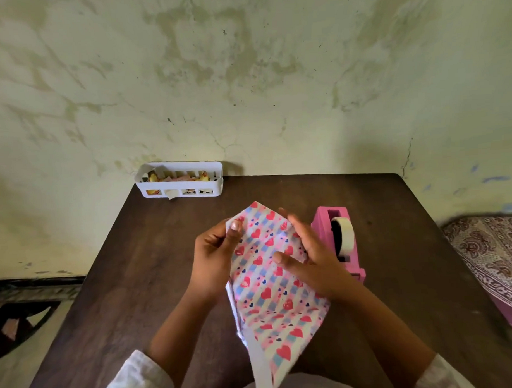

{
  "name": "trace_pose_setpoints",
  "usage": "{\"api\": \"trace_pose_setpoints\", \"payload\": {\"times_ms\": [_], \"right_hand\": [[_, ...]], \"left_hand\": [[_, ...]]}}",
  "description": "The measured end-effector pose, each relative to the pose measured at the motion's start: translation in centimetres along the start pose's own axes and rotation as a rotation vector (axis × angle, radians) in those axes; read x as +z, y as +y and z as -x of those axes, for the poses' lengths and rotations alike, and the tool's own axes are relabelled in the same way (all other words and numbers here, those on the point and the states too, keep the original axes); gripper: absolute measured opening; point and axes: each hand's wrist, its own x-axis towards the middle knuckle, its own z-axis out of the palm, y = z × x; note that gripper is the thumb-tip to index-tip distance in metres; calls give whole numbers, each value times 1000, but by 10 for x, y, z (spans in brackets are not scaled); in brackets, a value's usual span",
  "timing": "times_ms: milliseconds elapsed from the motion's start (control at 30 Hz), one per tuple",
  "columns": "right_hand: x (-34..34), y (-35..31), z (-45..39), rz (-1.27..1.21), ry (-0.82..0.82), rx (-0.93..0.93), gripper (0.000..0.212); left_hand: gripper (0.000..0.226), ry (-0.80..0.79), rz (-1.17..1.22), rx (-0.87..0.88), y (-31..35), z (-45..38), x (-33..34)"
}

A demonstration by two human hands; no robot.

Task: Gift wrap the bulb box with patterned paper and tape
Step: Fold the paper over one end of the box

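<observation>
Brown table (141, 256), heart-patterned paper (269, 289) creased, loosely wrapped

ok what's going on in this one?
A person is wrapping something in heart-patterned paper above a dark wooden table. The left hand pinches the paper's left edge; the right hand lies with straight fingers against the paper's right side. The box itself is hidden. A pink tape dispenser stands untouched beside the right hand.
</observation>
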Motion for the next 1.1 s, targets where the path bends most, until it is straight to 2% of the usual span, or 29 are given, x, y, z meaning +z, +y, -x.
{"api": "trace_pose_setpoints", "payload": {"times_ms": [100,200,333,400,500,633,733,867,1000,1100], "right_hand": [[4,4,-1,1,57,-2,70],[4,10,0,18,120,23,72],[5,12,2,-3,235,-128,44],[3,10,1,-5,267,-184,46],[0,7,0,45,238,-254,51],[-5,5,-5,181,243,-338,45],[-13,-1,-6,225,187,-335,46],[-27,-17,-8,305,6,-370,51],[-46,-35,-16,500,-124,-409,28],[-57,-46,-25,688,-109,-554,15]], "left_hand": [[23,-31,53,24,-1,1,-1],[14,51,-79,129,-4,4,-2],[15,73,-232,252,-5,10,2],[12,57,-286,253,-4,13,4],[16,-10,-310,264,-4,17,6],[40,-85,-477,293,-13,18,3],[34,-37,-536,320,-19,18,4],[31,-64,-513,400,-16,22,8],[38,-63,-494,383,-16,24,9],[39,-53,-521,394,-19,24,6]]}}
